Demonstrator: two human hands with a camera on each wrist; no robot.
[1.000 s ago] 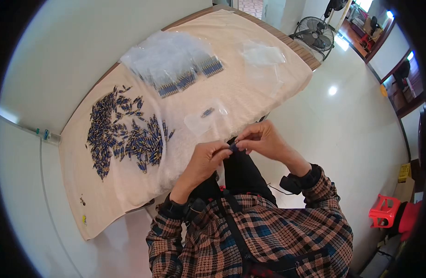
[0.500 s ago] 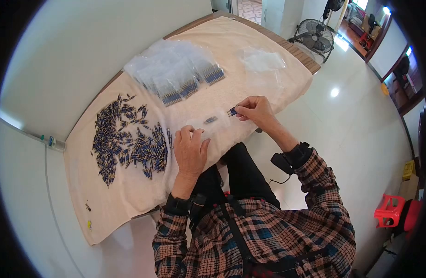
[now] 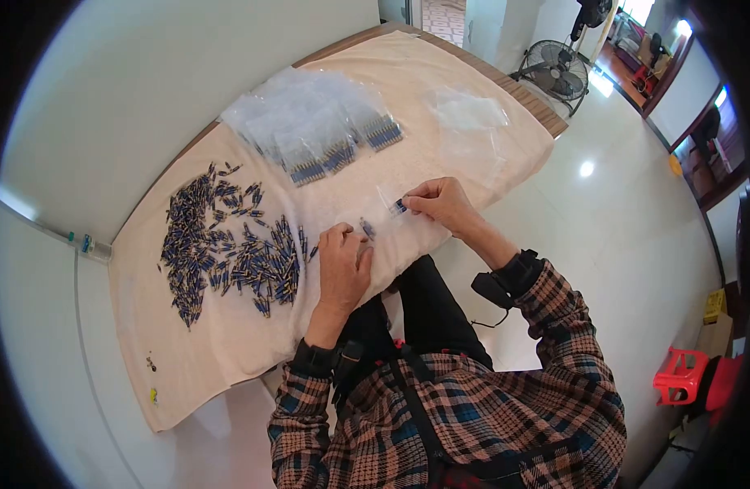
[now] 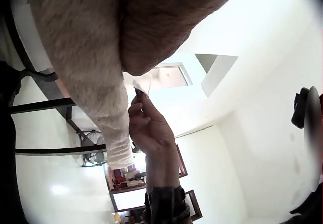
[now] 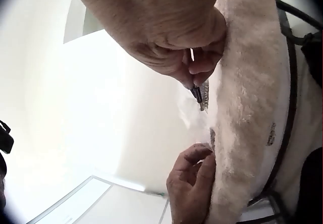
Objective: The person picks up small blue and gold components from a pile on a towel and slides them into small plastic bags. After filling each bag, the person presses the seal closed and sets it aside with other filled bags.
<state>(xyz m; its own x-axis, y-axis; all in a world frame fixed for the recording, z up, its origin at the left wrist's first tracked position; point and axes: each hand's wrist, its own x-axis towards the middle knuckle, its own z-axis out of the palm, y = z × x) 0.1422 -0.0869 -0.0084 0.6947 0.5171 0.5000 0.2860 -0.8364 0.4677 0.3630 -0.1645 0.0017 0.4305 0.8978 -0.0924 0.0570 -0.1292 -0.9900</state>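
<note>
The right hand pinches a few small dark-blue pieces with brass-coloured ends over the table; in the right wrist view their tips poke out below its fingertips. To its left, the left hand touches a clear plastic bag, fingers bent at its edge; whether they pinch the film is hard to tell. A few blue pieces lie in or on that bag. In the left wrist view the left hand fills the top, its fingertips hidden.
Loose blue pieces are heaped at the table's left. Filled clear bags overlap at the back, and flat clear bags lie back right. Cream cloth covers the table. A fan and red stool stand on the floor.
Both hands have parted from above the lap and moved over the table, the left to the bag, the right with the pieces. Lately the pieces by the left hand have turned.
</note>
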